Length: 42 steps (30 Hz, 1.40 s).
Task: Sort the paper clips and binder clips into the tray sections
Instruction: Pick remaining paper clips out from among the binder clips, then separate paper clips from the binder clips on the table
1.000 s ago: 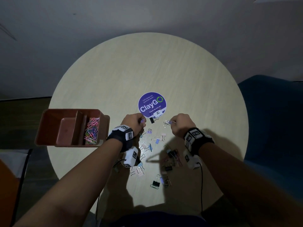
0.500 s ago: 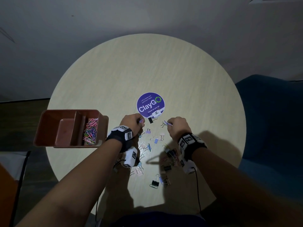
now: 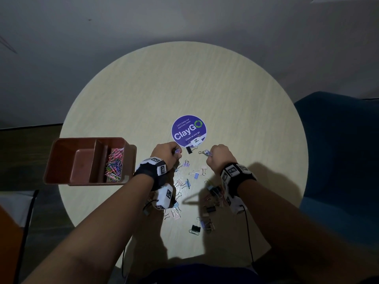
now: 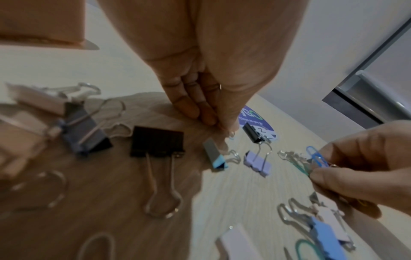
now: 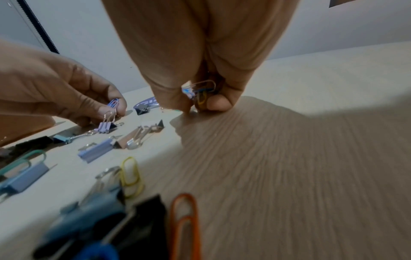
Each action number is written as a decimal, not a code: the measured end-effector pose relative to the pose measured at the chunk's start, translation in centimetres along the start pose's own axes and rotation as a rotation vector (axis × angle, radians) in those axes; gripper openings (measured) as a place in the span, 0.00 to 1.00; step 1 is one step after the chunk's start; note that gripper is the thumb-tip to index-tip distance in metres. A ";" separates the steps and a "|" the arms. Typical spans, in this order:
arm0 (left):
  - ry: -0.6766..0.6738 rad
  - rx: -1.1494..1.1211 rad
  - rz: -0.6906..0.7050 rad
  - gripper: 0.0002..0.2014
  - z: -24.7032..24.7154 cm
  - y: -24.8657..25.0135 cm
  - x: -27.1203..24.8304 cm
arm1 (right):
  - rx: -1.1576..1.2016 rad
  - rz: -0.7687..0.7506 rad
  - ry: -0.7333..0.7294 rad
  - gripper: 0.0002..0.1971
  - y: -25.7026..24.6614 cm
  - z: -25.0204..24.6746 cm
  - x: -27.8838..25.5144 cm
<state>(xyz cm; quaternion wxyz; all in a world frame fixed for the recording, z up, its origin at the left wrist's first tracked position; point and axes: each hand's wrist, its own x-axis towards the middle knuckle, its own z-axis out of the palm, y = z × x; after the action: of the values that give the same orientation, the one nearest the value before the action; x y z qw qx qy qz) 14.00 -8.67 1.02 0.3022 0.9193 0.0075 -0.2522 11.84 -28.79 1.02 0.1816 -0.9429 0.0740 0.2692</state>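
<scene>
Both hands hover low over the round pale wood-grain tabletop (image 3: 225,95), just near side of the purple round "ClayGO" sticker (image 3: 188,130). Left hand (image 3: 167,153) has its fingers curled, pinching a lilac paper clip (image 5: 114,103) at the fingertips. Right hand (image 3: 218,155) is curled round a small bunch of coloured wire paper clips (image 4: 311,159), blue and green among them, their ends sticking out toward the left hand. Between and below the hands, loose binder clips lie scattered on the tabletop: a small black binder clip (image 3: 189,149) at the sticker's edge, a lilac binder clip (image 3: 186,163), a larger black binder clip (image 3: 195,228) nearer the body, several pastel ones around. An orange paper clip (image 5: 184,221) and a yellow paper clip (image 5: 131,176) lie by the right wrist. At the tabletop's left edge sits the brown plastic sectioned tray (image 3: 61,158); its right narrow section holds a heap of coloured paper clips (image 3: 115,165), and the wide left section shows only bare floor.
</scene>
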 end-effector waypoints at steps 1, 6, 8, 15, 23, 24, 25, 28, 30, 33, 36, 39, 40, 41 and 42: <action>-0.001 -0.004 -0.001 0.03 0.0 0.0 0.0 | 0.007 0.006 -0.012 0.06 0.0 -0.3 -0.1; -0.023 -0.023 -0.013 0.05 -0.4 0.3 -0.1 | 0.162 0.031 0.001 0.06 1.0 -1.4 -0.6; -0.027 -0.036 -0.011 0.06 -0.4 0.5 -0.3 | 0.215 0.030 0.002 0.06 1.7 -2.0 -1.3; 0.003 -0.033 0.003 0.07 -0.6 1.6 -1.3 | 0.550 0.117 -0.024 0.01 4.3 -2.1 -4.1; -0.022 -0.047 0.049 0.08 0.0 3.1 -3.4 | 0.876 0.160 -0.062 0.08 3.6 -2.6 -7.2; -0.022 -0.045 0.057 0.07 0.1 3.3 -3.7 | 0.845 0.161 -0.078 0.08 3.6 -2.5 -7.2; -0.028 -0.042 0.060 0.07 0.1 3.4 -3.9 | 0.816 0.162 -0.080 0.08 3.6 -2.4 -7.2; -0.052 -0.058 0.064 0.07 0.0 2.9 -4.3 | 0.769 0.191 -0.050 0.08 3.2 -2.3 -7.0; -0.058 -0.061 0.060 0.08 -0.2 2.4 -4.7 | 0.750 0.185 -0.059 0.07 2.3 -2.4 -7.1; -0.021 -0.026 0.066 0.08 -0.7 1.8 -5.3 | 0.728 0.148 -0.099 0.06 0.3 -2.6 -7.3; 0.065 -0.024 0.082 0.10 -2.2 1.2 -6.0 | 0.706 0.108 -0.113 0.06 -2.6 -2.6 -7.1; 0.142 -0.022 0.094 0.13 -4.8 0.2 -6.8 | 0.736 0.023 -0.130 0.06 -6.8 -2.6 -6.8; 0.180 -0.013 0.092 0.13 -5.8 -0.3 -7.0 | 0.729 -0.013 -0.139 0.06 -8.5 -2.7 -6.9; 0.214 -0.021 0.080 0.13 -7.0 -0.9 -7.2 | 0.723 -0.052 -0.144 0.07 -10.2 -2.7 -6.8; 0.242 -0.032 0.066 0.13 -8.2 -1.5 -7.4 | 0.692 -0.095 -0.134 0.07 -12.0 -2.8 -6.7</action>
<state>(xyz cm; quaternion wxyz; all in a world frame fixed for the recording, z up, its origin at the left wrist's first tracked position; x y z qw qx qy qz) 10.99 -1.82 9.29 0.3218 0.9378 0.0177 -0.1291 10.34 -18.52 10.40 0.5068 -0.8083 0.1049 0.2806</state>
